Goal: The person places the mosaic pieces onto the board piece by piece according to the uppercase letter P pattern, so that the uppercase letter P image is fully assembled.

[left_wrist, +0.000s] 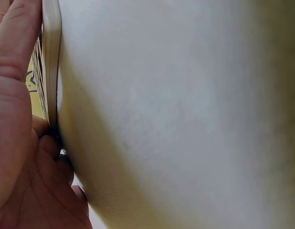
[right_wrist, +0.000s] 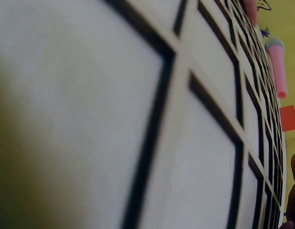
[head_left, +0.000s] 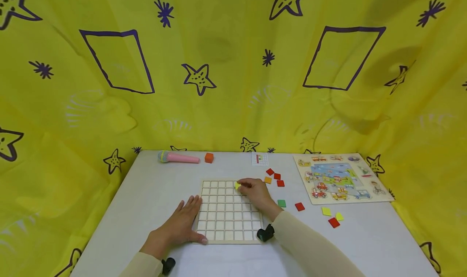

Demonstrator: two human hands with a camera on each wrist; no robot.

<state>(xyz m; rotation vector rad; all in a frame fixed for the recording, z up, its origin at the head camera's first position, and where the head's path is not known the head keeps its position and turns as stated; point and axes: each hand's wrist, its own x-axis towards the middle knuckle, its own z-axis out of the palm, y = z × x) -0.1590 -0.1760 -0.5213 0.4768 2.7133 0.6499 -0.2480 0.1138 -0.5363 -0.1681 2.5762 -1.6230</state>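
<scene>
A pale wooden grid board (head_left: pixel 224 216) lies on the table before me. My left hand (head_left: pixel 179 225) rests along its left side, fingers spread, with the thumb at the near left corner. In the left wrist view, that hand (left_wrist: pixel 15 109) lies against the board's edge (left_wrist: pixel 51 71). Between thumb and fingers, my right hand (head_left: pixel 256 192) pinches a small yellow tile (head_left: pixel 237 185) over the far rows of the grid, right of its middle. The right wrist view shows the grid's cells (right_wrist: pixel 211 109) close up, with only part of the right hand (right_wrist: pixel 294 191) at the edge.
Right of the board lie several red tiles (head_left: pixel 299 207), an orange tile (head_left: pixel 268 180), a green tile (head_left: pixel 281 203) and yellow pieces (head_left: pixel 326 211). A picture puzzle (head_left: pixel 310 196) sits farther right. Behind are a pink microphone (head_left: pixel 182 158), an orange-red cube (head_left: pixel 209 157) and a pattern card (head_left: pixel 260 159).
</scene>
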